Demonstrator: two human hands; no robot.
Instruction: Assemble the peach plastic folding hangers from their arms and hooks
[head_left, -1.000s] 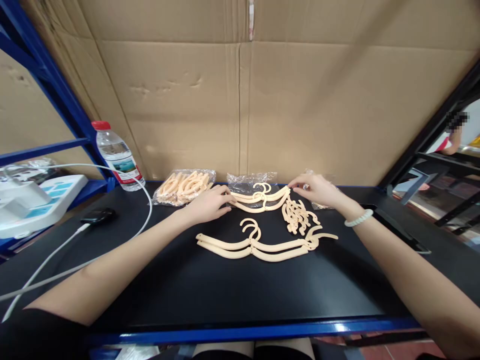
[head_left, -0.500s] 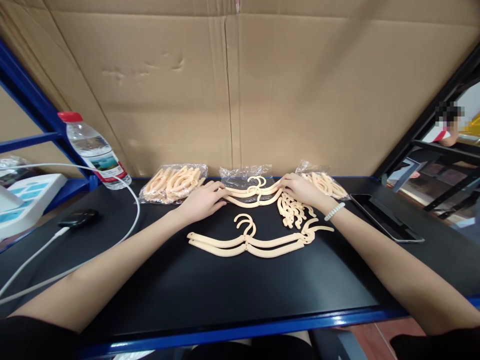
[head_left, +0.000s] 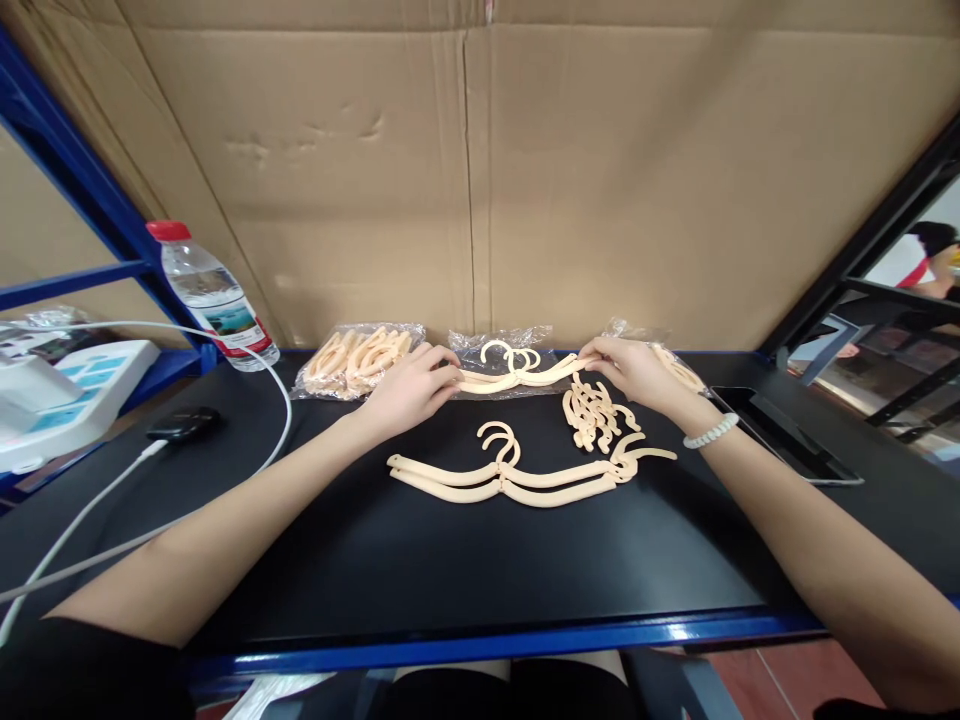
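My left hand [head_left: 411,385] grips the left end of a small stack of cream plastic hangers [head_left: 517,372] at the back of the black table [head_left: 420,560]. My right hand [head_left: 636,370] pinches the right end of the same stack. The stack lies over a clear plastic bag [head_left: 501,340]. In front of it lies a second pile of cream hangers [head_left: 510,478]. A heap of small cream hooks [head_left: 592,415] sits just below my right hand.
A bag of cream parts [head_left: 358,355] lies at the back left, another bag [head_left: 675,365] behind my right hand. A water bottle [head_left: 214,298], white cable [head_left: 247,440], black device [head_left: 184,425] and white appliance [head_left: 67,395] stand left. A tablet [head_left: 787,445] lies right. Cardboard wall [head_left: 480,170] behind.
Both hands stay on the ends of the back hanger stack; the stack has shifted slightly and my right hand moved a little to the right. The camera view has shifted.
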